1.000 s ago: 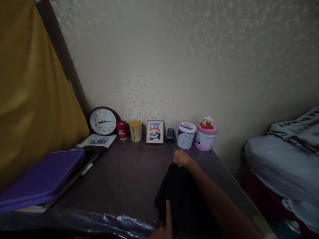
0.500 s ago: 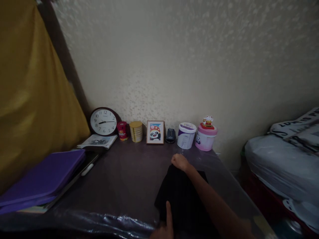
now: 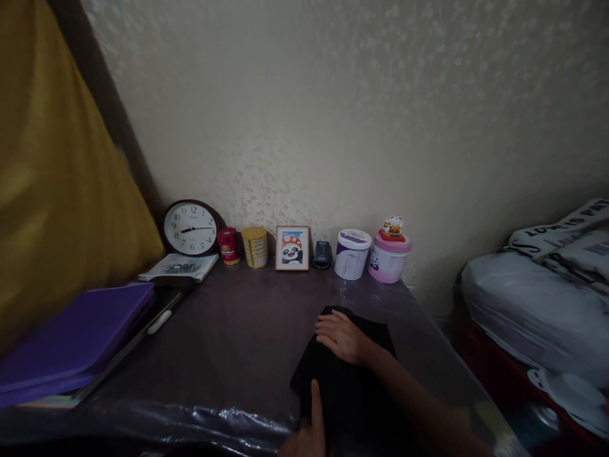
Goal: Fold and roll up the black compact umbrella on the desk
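A folded black cloth [image 3: 349, 387] lies on the right part of the table, its far corners reaching toward the middle. My right hand [image 3: 343, 336] rests palm down on the far part of the cloth, its fingers stretched out and slightly spread. At the bottom of the view, my left hand [image 3: 308, 431] touches the near left part of the cloth with one finger stretched out. Its other fingers are dark and partly cut off by the frame. The exact kind of garment or fabric is too dark to make out.
Along the wall stand a clock [image 3: 190, 227], a red can [image 3: 229, 246], a yellow-lidded container [image 3: 255, 247], a framed panda picture [image 3: 292, 249], a stapler-like dark object [image 3: 322, 255], a white-purple tub [image 3: 353, 255] and a pink tub [image 3: 389, 260]. Purple folders [image 3: 80, 333] lie left.
My right hand has let go of the cloth's far edge and flattened onto it, slightly nearer. The raised far part now lies lower. My left hand stays in about the same place.
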